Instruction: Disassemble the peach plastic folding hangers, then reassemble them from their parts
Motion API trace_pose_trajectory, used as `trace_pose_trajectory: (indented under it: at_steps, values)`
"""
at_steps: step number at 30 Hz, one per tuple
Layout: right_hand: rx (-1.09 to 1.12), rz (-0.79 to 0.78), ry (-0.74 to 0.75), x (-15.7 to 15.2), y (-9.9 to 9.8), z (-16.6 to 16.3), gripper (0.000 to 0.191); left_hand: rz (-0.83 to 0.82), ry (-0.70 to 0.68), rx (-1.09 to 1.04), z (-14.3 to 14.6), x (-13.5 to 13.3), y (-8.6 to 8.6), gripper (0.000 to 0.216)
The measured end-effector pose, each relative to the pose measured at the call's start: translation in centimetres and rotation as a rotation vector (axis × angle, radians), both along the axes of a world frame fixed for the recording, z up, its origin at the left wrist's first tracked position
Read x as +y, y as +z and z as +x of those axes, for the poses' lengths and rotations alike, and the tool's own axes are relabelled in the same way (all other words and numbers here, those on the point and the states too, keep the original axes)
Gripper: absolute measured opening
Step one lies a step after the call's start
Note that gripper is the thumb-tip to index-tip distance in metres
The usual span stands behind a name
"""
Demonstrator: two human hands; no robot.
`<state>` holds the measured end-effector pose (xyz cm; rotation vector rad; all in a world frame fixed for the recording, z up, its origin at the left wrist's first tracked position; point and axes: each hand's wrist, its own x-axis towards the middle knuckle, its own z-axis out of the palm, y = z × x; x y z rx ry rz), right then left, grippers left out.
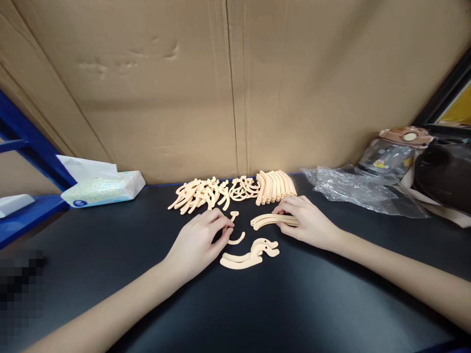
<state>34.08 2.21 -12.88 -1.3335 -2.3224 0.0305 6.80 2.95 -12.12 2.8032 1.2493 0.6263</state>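
Note:
Pale orange curved plastic pieces lie on a black table (110, 255). My left hand (198, 242) rests on the table with its fingers pinched on a thin hook-shaped piece (233, 228). My right hand (307, 223) grips the end of a small stack of long curved strips (263, 220). Between my hands, a little nearer to me, lie two flat curved pieces (250, 252) with rounded heads. Further back lie a loose heap of pieces (198, 193), some ring-shaped pieces (243, 189) and a neat row of strips standing on edge (275, 186).
A tissue pack (105, 189) sits at the back left beside a blue frame (29, 147). Crumpled clear plastic (353, 189), a clear bottle with a brown lid (395, 152) and a dark bag (445, 171) lie at the right. A cardboard wall (228, 83) closes the back.

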Motion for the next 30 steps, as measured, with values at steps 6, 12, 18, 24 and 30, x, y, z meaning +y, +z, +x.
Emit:
trace_pose_trajectory:
  at_steps: [6,12,18,24,30]
  values:
    - [0.028,0.005,0.014,-0.1,0.2,0.2,0.019,0.039,-0.003,-0.026,-0.1,-0.1,0.1,0.022]
    - [0.108,0.034,-0.007,0.0,1.0,1.1,0.032,-0.03,-0.048,-0.05,-0.2,-0.1,0.2,0.028]
    - [0.176,0.077,-0.009,-0.1,1.4,1.5,0.034,-0.12,-0.034,0.02,-0.2,0.3,-0.1,0.044]
    - [0.15,0.085,-0.008,-0.2,1.2,1.2,0.03,-0.208,-0.027,0.023,-0.4,0.6,-0.4,0.047]
    - [0.148,0.095,0.004,-0.2,0.8,1.0,0.024,-0.183,-0.02,-0.032,-0.2,0.4,-0.1,0.046]
